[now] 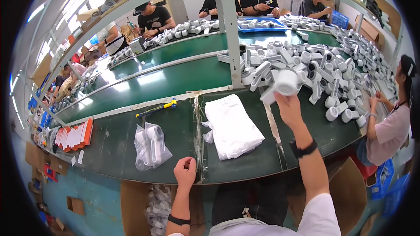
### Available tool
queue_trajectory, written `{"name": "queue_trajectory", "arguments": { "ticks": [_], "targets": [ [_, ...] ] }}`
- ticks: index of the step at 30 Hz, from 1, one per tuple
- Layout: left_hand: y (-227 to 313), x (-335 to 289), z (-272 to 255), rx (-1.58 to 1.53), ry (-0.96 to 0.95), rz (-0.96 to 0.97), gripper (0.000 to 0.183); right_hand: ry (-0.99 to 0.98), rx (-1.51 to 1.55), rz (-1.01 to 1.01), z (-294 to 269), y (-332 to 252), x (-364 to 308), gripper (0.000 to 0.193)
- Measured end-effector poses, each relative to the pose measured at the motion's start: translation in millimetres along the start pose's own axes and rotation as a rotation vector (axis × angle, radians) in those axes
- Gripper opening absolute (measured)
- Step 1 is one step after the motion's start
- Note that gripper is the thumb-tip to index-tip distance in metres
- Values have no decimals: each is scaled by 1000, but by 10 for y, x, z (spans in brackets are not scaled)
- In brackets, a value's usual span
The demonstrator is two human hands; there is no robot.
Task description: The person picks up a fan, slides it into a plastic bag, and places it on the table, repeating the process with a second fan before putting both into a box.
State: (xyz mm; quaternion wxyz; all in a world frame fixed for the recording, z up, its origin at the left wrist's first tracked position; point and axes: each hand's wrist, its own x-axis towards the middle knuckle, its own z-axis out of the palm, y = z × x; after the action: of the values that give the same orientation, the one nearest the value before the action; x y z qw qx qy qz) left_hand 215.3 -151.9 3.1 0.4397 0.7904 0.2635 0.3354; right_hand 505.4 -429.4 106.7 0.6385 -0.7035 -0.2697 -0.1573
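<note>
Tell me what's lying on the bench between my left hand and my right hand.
In the head view, a stack of white plastic bags lies on the green bench between the left hand and the right hand, which holds a white part.

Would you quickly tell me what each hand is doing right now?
Left hand: curled shut at the table's near edge, holding nothing that can be made out.
Right hand: raised, closed on a white plastic part.
</note>
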Motion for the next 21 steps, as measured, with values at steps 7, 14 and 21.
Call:
{"name": "queue_trajectory", "arguments": {
  "ticks": [7, 14, 21],
  "targets": [
    [1078, 28, 417, 97, -369, 431, 24, 167, 775, 634, -446, -628, -1267, 34],
    [1223, 91, 944, 487, -486, 636, 23, 116, 833, 738, -503, -601, -1890, 30],
    [1178, 259, 971, 444, -532, 527, 16, 24, 728, 696, -457, -697, -1852, 32]
  ]
}}
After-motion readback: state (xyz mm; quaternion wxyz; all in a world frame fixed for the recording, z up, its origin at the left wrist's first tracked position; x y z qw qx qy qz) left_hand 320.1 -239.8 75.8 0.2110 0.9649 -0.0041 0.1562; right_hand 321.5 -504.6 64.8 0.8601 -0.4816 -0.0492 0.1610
